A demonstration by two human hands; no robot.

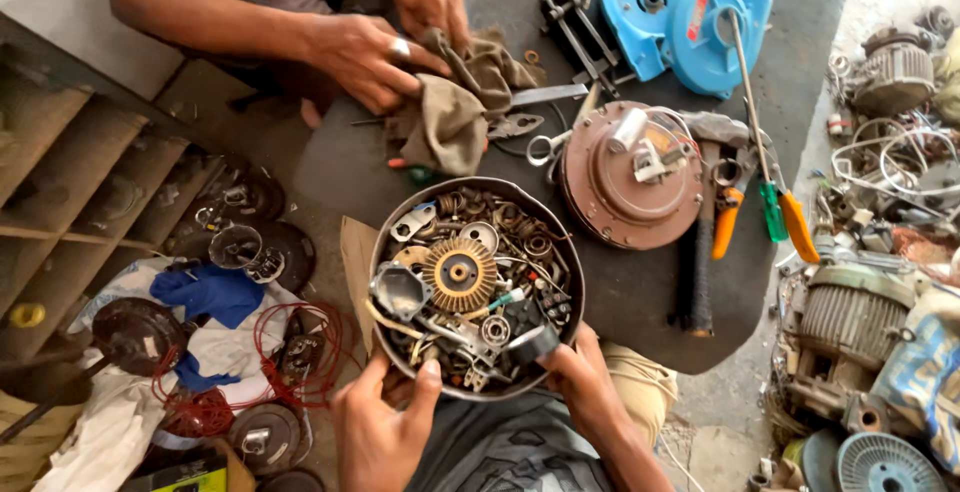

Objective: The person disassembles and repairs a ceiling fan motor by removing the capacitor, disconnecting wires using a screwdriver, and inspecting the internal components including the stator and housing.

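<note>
A round metal bowl (570,252) full of small parts sits in front of me: bearings, washers, screws and a brass-coloured toothed disc (459,274). My left hand (385,422) grips the bowl's near left rim, thumb over the edge. My right hand (580,377) holds the near right rim, fingers next to a small black part (532,342). Across from me, another person's two hands (375,52) rub a dirty grey rag (455,112).
A brown round motor housing (610,192) lies right of the bowl, with a hammer (700,272), orange-handled pliers (725,222) and screwdrivers (775,207) beside it. A blue fan casing (680,12) lies beyond. Motors and wires crowd the right; red wire, cloth and discs lie left.
</note>
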